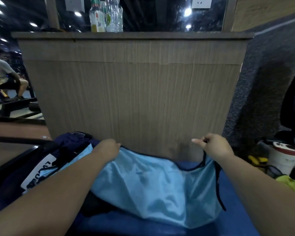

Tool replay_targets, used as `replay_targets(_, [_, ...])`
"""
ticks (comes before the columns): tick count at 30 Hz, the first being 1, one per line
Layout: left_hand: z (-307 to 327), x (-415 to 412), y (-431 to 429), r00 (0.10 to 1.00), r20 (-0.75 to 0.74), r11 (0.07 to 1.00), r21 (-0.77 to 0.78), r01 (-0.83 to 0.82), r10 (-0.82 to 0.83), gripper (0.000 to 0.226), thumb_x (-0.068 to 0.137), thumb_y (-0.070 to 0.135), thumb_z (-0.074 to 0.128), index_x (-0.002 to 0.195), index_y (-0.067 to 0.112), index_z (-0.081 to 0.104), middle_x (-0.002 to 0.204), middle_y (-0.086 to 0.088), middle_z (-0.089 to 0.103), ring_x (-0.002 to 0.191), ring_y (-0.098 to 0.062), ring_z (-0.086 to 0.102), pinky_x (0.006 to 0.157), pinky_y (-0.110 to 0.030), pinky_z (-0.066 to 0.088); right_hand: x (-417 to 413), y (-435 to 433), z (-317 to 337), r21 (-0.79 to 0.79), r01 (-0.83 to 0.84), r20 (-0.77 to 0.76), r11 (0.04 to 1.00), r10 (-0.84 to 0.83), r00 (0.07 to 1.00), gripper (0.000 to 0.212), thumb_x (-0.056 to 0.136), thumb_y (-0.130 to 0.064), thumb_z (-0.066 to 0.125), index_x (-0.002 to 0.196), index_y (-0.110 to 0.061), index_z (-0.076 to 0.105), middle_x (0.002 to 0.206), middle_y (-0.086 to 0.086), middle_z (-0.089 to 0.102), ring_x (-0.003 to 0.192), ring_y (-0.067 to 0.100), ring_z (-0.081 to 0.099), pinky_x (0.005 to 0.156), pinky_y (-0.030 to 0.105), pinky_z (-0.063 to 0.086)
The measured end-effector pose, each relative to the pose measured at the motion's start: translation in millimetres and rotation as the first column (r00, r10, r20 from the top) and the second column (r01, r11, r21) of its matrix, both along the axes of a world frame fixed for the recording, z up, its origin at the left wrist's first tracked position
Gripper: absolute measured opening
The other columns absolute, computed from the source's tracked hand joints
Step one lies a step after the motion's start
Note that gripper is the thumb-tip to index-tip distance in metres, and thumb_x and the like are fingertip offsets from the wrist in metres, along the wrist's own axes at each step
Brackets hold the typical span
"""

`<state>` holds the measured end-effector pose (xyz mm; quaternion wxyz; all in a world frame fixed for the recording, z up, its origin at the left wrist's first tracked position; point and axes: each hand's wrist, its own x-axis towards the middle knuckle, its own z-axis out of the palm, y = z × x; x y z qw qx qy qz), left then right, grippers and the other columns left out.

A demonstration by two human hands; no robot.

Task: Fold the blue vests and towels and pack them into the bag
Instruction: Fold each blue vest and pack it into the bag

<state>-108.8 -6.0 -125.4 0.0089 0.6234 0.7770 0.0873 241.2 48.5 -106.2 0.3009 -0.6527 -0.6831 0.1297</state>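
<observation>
Your left hand (109,148) grips the upper edge of the light blue vest (143,184). Its fingers curl over the fabric and are mostly hidden behind the back of the hand, so you cannot tell exactly how they lie. Your right hand (215,147) pinches the vest's dark-trimmed shoulder strap, with the other fingers curled in and one digit sticking out straight towards the left.

The vest hangs stretched between your two hands. Its lower part drapes down onto the blue mat (238,206) in front of you. The navy bag (70,142) sits just beside your left forearm, with a white label (39,172) on its side. What looks like more light blue fabric shows at its opening.

A wooden counter (134,91) stands right behind the vest, and plastic bottles (106,16) stand on its top. To your right, on the floor, are a white container (283,159) and a yellow-green cloth (291,183). Far left, a person (2,74) sits on a bench.
</observation>
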Motion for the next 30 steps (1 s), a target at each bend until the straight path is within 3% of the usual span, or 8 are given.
replay_targets(9, [-70.8,-41.9,28.1,0.962,-0.257,0.966,-0.210,-0.152,0.096,0.039,0.101,0.029,0.038,0.138,0.022,0.046,0.142,-0.004,0.048,0.129,-0.023,0.047,0.108,-0.037,0.038,96.4,16.9,-93.6,-0.271,0.313,-0.114,0.910,-0.353,0.929,0.071,0.083,-0.064,0.058,0.122,-0.006,0.061,0.105,0.014,0.067,0.095,0.032,0.062,0.069,0.035,0.043])
replay_targets(11, [-67.0,-21.1,22.9,0.938,-0.340,0.988,-0.111,-0.103,0.060,0.033,0.097,0.023,0.042,0.129,0.025,0.046,0.135,-0.001,0.050,0.124,-0.022,0.048,0.099,-0.037,0.042,108.8,21.2,-112.3,-0.359,0.267,-0.217,0.894,-0.358,0.908,0.087,0.073,-0.073,0.058,0.128,-0.005,0.059,0.115,0.013,0.063,0.104,0.030,0.060,0.082,0.037,0.043])
replay_targets(14, [-70.0,16.2,23.0,0.897,-0.442,0.990,0.137,0.043,0.022,0.028,0.082,0.017,0.039,0.103,0.021,0.056,0.106,-0.003,0.056,0.102,-0.026,0.051,0.080,-0.040,0.043,112.9,15.6,-126.4,-0.493,0.224,-0.266,0.841,-0.391,0.881,0.086,0.080,-0.052,0.073,0.139,0.003,0.044,0.132,0.019,0.053,0.116,0.035,0.054,0.087,0.037,0.041])
replay_targets(17, [-86.3,64.7,28.5,0.897,-0.356,0.908,0.224,0.354,-0.261,0.034,0.065,0.019,0.031,0.077,0.016,0.062,0.077,-0.005,0.057,0.073,-0.030,0.056,0.059,-0.036,0.046,113.8,13.3,-138.2,-0.526,0.241,-0.295,0.816,-0.441,0.848,0.089,0.078,-0.037,0.080,0.143,0.006,0.036,0.129,0.020,0.053,0.110,0.038,0.055,0.085,0.041,0.047])
replay_targets(20, [-107.2,125.4,24.3,0.909,-0.046,0.903,0.105,0.418,-0.415,0.028,0.085,0.019,0.040,0.102,0.019,0.063,0.104,-0.003,0.061,0.100,-0.026,0.054,0.082,-0.036,0.044,109.8,9.4,-141.9,-0.502,0.284,-0.306,0.817,-0.475,0.825,0.090,0.079,-0.035,0.079,0.144,0.007,0.033,0.128,0.021,0.054,0.109,0.039,0.055,0.086,0.043,0.048])
replay_targets(22, [-127.2,154.3,22.4,0.891,0.081,0.895,0.058,0.443,-0.446,0.026,0.092,0.030,0.048,0.115,0.022,0.059,0.119,0.000,0.056,0.113,-0.022,0.049,0.094,-0.032,0.039,109.7,5.3,-143.9,-0.503,0.309,-0.306,0.807,-0.501,0.810,0.072,0.082,-0.034,0.076,0.131,0.010,0.047,0.099,0.017,0.060,0.089,0.035,0.058,0.082,0.044,0.048])
replay_targets(27, [-159.3,188.0,20.2,0.862,0.055,0.864,0.044,0.502,-0.504,0.076,0.073,0.065,0.020,0.131,0.027,0.049,0.143,0.008,0.042,0.135,-0.019,0.034,0.108,-0.038,0.024,120.9,2.3,-158.8,-0.510,0.302,-0.382,0.805,-0.527,0.760,0.059,0.075,-0.036,0.079,0.115,0.004,0.061,0.090,0.014,0.062,0.085,0.035,0.062,0.086,0.048,0.055])
replay_targets(30, [-165.0,193.0,25.5,0.869,0.042,0.868,-0.028,0.495,-0.494,0.069,0.086,0.065,0.032,0.146,0.032,0.031,0.157,0.012,0.021,0.146,-0.015,0.011,0.115,-0.042,0.008,123.7,5.0,-159.0,-0.452,0.237,-0.502,0.860,-0.465,0.729,0.028,0.084,-0.020,0.072,0.100,0.001,0.062,0.083,0.012,0.061,0.084,0.034,0.060,0.082,0.045,0.051])
